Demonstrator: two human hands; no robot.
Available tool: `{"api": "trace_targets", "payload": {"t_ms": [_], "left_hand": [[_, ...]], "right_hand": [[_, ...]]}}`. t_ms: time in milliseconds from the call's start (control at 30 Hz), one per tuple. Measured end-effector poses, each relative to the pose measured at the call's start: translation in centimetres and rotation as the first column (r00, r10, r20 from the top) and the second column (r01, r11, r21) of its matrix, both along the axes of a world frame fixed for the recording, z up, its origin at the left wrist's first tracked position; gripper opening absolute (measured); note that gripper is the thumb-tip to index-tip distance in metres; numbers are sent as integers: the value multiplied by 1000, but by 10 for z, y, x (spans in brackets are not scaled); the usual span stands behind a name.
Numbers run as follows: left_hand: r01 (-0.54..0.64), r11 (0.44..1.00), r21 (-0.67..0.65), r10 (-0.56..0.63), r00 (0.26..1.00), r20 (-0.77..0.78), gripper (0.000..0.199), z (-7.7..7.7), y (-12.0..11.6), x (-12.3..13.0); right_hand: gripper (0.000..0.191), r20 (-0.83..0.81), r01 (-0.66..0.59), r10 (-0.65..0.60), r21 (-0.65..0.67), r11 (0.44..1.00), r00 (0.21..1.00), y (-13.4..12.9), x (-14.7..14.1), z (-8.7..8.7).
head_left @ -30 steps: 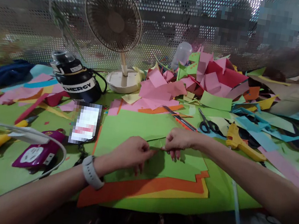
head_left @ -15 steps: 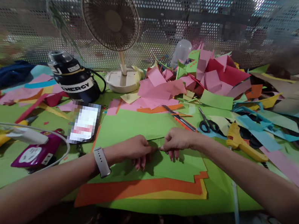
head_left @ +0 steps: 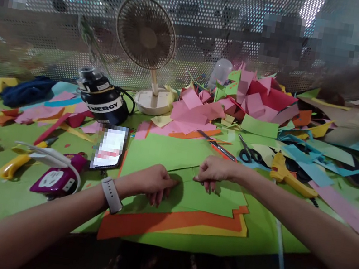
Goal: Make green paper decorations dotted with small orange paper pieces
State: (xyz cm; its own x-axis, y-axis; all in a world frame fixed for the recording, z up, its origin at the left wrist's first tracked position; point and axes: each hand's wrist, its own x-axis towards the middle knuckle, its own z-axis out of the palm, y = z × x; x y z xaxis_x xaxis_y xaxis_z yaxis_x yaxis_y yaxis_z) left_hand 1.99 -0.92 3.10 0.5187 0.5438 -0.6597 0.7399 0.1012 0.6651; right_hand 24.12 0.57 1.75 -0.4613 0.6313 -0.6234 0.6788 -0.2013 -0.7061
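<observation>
A green paper sheet [head_left: 163, 148] lies in front of me, with a slit or raised edge running across its middle. My left hand [head_left: 156, 183], a watch [head_left: 111, 195] on its wrist, rests over the sheet; its index finger points right along that edge and the other fingers hang apart. To the right, my right hand [head_left: 213, 172] is closed in a pinch at the other end of the edge, on the green paper. A thin sliver stands by its fingertips, too small to make out. Orange paper [head_left: 136, 226] and yellow paper [head_left: 204, 233] stick out beneath the sheet.
Behind the sheet lie a utility knife [head_left: 218, 146], black scissors [head_left: 248, 153] and a pile of pink paper [head_left: 197, 112]. A yellow glue gun [head_left: 291, 176] lies right; a phone [head_left: 110, 146], a bottle [head_left: 104, 99], a fan [head_left: 146, 32] and a purple power strip [head_left: 58, 176] stand or lie left.
My left hand has drawn left along the edge, away from my right hand, leaving a wider gap. The right hand stays pinched in nearly the same place. The view has shifted slightly.
</observation>
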Motion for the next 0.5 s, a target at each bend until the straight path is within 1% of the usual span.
{"api": "trace_targets", "payload": {"t_ms": [100,167,200,267,333,400,500], "left_hand": [[-8,1000,20,7,1000,11,46,3,4,-6],[-54,996,67,51,998,41,43,10,8,-7],[-94,990,100,88,994,59,43,15,11,-7],[-186,964,193,164,979,122,41,24,18,-7],[-251,926,282,202,960,194,37,28,24,-5],[-287,893,346,208,947,246,32,27,30,-2],[-294,864,408,184,940,288,24,17,36,3]], "right_hand": [[39,49,-15,8,136,991,999,-1,3,4],[35,92,-19,-7,276,961,996,0,7,10],[32,120,-24,-21,358,933,993,1,10,13],[27,185,-52,-55,525,849,981,2,15,19],[21,257,-120,-72,657,744,964,2,18,21],[18,330,-221,-51,731,646,943,2,19,19],[14,440,-375,-5,769,518,898,-1,16,12]]}}
